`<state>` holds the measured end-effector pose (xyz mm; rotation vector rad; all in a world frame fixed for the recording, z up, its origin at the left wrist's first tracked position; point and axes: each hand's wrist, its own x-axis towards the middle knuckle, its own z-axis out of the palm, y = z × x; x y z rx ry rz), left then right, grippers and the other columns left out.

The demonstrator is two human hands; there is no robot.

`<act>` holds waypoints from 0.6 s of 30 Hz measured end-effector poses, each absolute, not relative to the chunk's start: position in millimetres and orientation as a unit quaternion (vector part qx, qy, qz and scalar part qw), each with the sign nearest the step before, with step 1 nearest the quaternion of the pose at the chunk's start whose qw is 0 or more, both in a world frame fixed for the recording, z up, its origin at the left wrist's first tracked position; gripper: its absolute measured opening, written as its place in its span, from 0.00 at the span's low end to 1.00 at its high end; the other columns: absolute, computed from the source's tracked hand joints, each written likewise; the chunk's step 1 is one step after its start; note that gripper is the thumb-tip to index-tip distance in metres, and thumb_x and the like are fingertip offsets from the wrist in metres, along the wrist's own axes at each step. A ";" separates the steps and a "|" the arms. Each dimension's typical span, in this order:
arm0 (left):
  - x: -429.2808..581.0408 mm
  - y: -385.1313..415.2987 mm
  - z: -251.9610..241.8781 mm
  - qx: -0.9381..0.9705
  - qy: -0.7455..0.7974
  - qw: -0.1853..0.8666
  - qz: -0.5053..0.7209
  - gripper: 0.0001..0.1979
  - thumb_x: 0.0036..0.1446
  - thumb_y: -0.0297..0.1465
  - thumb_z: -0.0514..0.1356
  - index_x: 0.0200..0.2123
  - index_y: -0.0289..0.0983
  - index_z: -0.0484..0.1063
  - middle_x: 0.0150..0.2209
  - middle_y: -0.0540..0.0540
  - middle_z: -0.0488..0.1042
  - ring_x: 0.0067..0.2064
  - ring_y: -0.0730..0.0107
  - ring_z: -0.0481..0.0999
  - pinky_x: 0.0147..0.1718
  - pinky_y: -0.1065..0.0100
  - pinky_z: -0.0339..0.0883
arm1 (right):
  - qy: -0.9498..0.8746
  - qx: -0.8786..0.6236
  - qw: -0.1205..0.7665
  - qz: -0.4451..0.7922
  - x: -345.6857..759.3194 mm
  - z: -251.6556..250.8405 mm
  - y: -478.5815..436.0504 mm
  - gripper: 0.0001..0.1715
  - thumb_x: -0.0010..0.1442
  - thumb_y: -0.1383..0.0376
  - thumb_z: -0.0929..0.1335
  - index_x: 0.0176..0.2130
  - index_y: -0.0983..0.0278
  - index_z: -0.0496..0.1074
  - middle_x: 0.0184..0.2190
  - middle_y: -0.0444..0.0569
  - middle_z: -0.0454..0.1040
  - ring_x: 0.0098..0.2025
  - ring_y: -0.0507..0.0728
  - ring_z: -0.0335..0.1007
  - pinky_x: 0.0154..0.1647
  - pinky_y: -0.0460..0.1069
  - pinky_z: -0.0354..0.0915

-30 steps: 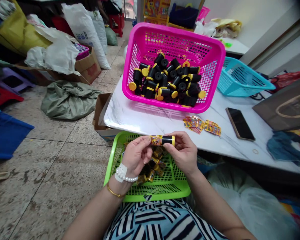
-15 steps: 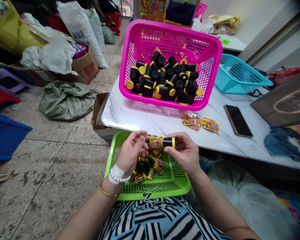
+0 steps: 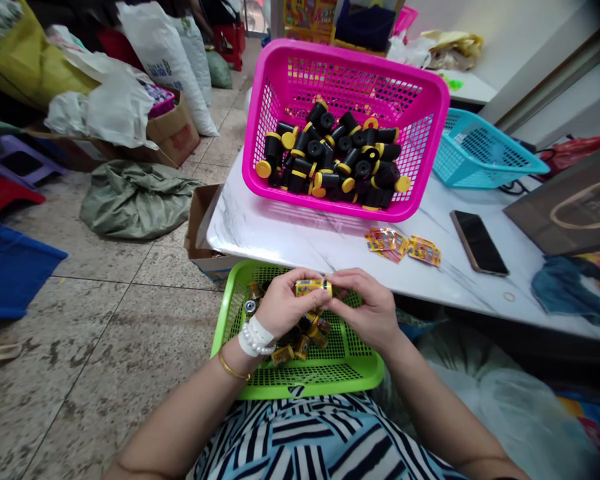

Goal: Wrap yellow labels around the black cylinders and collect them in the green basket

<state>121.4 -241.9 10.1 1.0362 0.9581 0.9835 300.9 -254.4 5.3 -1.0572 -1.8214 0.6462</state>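
Left hand (image 3: 284,305) pinches a small, yellow-printed cylinder (image 3: 310,287) above the lime-green perforated plastic basket (image 3: 347,385), apparently steadying it for the right hand (image 3: 367,307), fingertips narrowed at its end, grip unclear.

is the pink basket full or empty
Partly full: black tubes are heaped in the bottom of the pink basket, while its mesh walls show bare above them.
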 end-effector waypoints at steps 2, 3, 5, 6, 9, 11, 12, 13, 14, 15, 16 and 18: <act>126.1 -238.6 9.8 0.473 0.401 0.655 0.433 0.12 0.48 0.33 0.70 0.36 0.35 0.79 0.35 0.44 0.78 0.35 0.70 0.75 0.37 0.71 0.69 | -0.735 -0.425 0.461 0.257 303.0 4.0 -252.1 0.17 0.53 0.66 0.75 0.45 0.56 0.76 0.41 0.49 0.73 0.35 0.53 0.72 0.31 0.48 0.72; 127.1 -237.8 9.5 0.475 0.392 0.664 0.424 0.13 0.49 0.34 0.70 0.38 0.34 0.79 0.36 0.44 0.78 0.35 0.70 0.75 0.36 0.71 0.68 | -0.733 -0.427 0.461 0.260 304.6 3.2 -251.4 0.18 0.53 0.66 0.75 0.45 0.56 0.76 0.42 0.49 0.72 0.33 0.52 0.71 0.28 0.47 0.71; 126.2 -238.3 8.6 0.457 0.382 0.696 0.401 0.19 0.50 0.36 0.69 0.46 0.35 0.76 0.34 0.44 0.77 0.31 0.71 0.75 0.30 0.72 0.68 | -0.727 -0.436 0.460 0.264 308.4 1.6 -251.2 0.18 0.53 0.66 0.76 0.45 0.56 0.77 0.42 0.48 0.71 0.31 0.51 0.70 0.27 0.47 0.72; 124.6 -239.5 8.1 0.439 0.381 0.713 0.391 0.23 0.52 0.37 0.68 0.50 0.36 0.74 0.33 0.45 0.77 0.29 0.72 0.75 0.27 0.73 0.66 | -0.724 -0.441 0.458 0.267 310.3 0.8 -251.6 0.19 0.53 0.66 0.75 0.46 0.55 0.77 0.43 0.49 0.71 0.32 0.51 0.71 0.28 0.47 0.73; 117.9 -244.0 7.6 0.398 0.390 0.744 0.367 0.23 0.55 0.39 0.65 0.52 0.37 0.71 0.29 0.47 0.75 0.23 0.74 0.72 0.20 0.75 0.63 | -0.723 -0.438 0.449 0.291 313.7 -1.2 -253.6 0.20 0.54 0.65 0.75 0.48 0.55 0.77 0.43 0.49 0.72 0.35 0.53 0.74 0.31 0.48 0.76; 114.6 -245.8 8.0 0.399 0.405 0.741 0.358 0.18 0.54 0.38 0.66 0.46 0.35 0.74 0.26 0.48 0.74 0.22 0.76 0.71 0.20 0.76 0.62 | -0.726 -0.421 0.441 0.319 313.4 -1.7 -254.9 0.21 0.55 0.65 0.74 0.49 0.55 0.76 0.43 0.50 0.73 0.37 0.54 0.75 0.34 0.49 0.77; 113.8 -246.1 8.2 0.405 0.412 0.735 0.356 0.17 0.53 0.37 0.67 0.44 0.35 0.75 0.25 0.48 0.74 0.22 0.76 0.71 0.20 0.76 0.62 | -0.725 -0.413 0.442 0.328 312.5 -1.7 -255.3 0.21 0.55 0.65 0.74 0.49 0.56 0.76 0.43 0.50 0.73 0.37 0.54 0.75 0.35 0.50 0.78; 113.7 -246.1 8.2 0.413 0.415 0.729 0.355 0.16 0.53 0.35 0.67 0.43 0.35 0.75 0.25 0.48 0.74 0.23 0.77 0.71 0.21 0.76 0.63 | -0.723 -0.410 0.448 0.329 311.2 -1.5 -255.6 0.20 0.55 0.66 0.74 0.49 0.56 0.77 0.42 0.50 0.74 0.38 0.54 0.76 0.37 0.50 0.78; 114.3 -245.8 8.1 0.420 0.414 0.723 0.359 0.16 0.52 0.34 0.68 0.43 0.35 0.76 0.26 0.48 0.75 0.23 0.77 0.71 0.22 0.76 0.64 | -0.719 -0.411 0.458 0.323 309.8 -1.2 -255.8 0.18 0.55 0.66 0.74 0.47 0.56 0.78 0.41 0.49 0.75 0.38 0.55 0.76 0.37 0.51 0.78; 115.5 -245.3 7.7 0.426 0.410 0.720 0.363 0.15 0.52 0.34 0.68 0.43 0.35 0.76 0.28 0.47 0.75 0.24 0.77 0.71 0.23 0.75 0.65 | -0.716 -0.414 0.469 0.311 308.3 -0.9 -255.9 0.16 0.55 0.66 0.74 0.46 0.56 0.78 0.40 0.49 0.76 0.38 0.55 0.76 0.37 0.51 0.77; 117.0 -244.7 7.2 0.431 0.406 0.716 0.370 0.15 0.52 0.33 0.68 0.43 0.35 0.76 0.29 0.47 0.75 0.24 0.77 0.71 0.25 0.74 0.66 | -0.712 -0.420 0.477 0.296 306.8 -0.4 -255.9 0.15 0.55 0.66 0.74 0.44 0.56 0.79 0.39 0.49 0.77 0.38 0.55 0.77 0.38 0.51 0.77; 120.0 -243.7 6.1 0.434 0.399 0.711 0.383 0.14 0.52 0.33 0.68 0.42 0.34 0.76 0.30 0.47 0.75 0.24 0.77 0.72 0.26 0.73 0.67 | -0.712 -0.428 0.486 0.271 304.7 0.8 -256.0 0.14 0.55 0.67 0.74 0.43 0.56 0.80 0.38 0.49 0.78 0.38 0.55 0.77 0.39 0.51 0.77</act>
